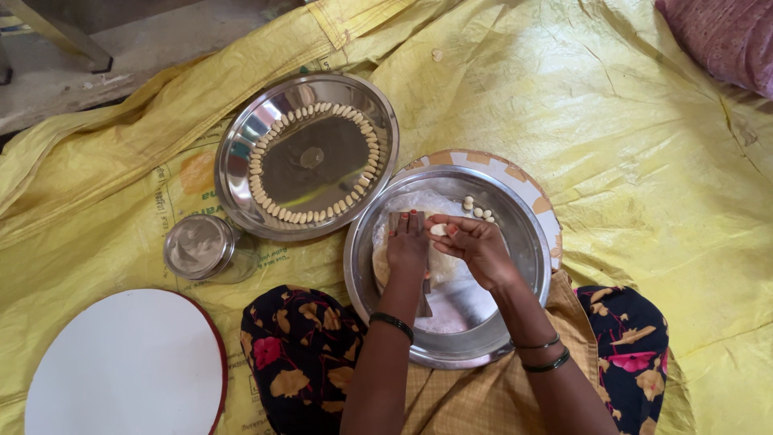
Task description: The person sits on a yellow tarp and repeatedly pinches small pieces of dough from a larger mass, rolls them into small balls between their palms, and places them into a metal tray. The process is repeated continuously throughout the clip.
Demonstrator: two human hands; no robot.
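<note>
a small pale dough piece (438, 229) sits pinched between the thumb and fingertips of the right hand (477, 246), held just above the middle of a wide steel bowl (531, 266) that rests in the person's lap. the left hand (408, 246) lies flat beside it, fingers pressed together and pointing away from the body, bearing down on a narrow wooden board (423, 300) that slopes across a lump of dough (439, 270) and a clear plastic sheet (435, 201) in the bowl. whether the left fingers grip the board or only press on it i cannot tell.

a few finished shaped pieces (478, 209) lie loose at the far side of the bowl, close to the right fingertips. under the bowl a patterned plate (515, 173) shows along the far rim.

by my reading, the step in hand is shaping one small piece against the board, midway through a batch. the next move would call for a light roll or press of that piece on the board, with the left hand holding the board firm so it does not slide on the plastic.

farther out, to the left, a large steel tray (310, 157) carries a ring of shaped pieces (270, 205) around its flat centre, nearly closed. nearer the left knee stands a lidded steel tin (198, 246), and beyond that a round white board (125, 366) with a red edge. everything rests on a yellow tarpaulin (644, 161) spread over the floor.
</note>
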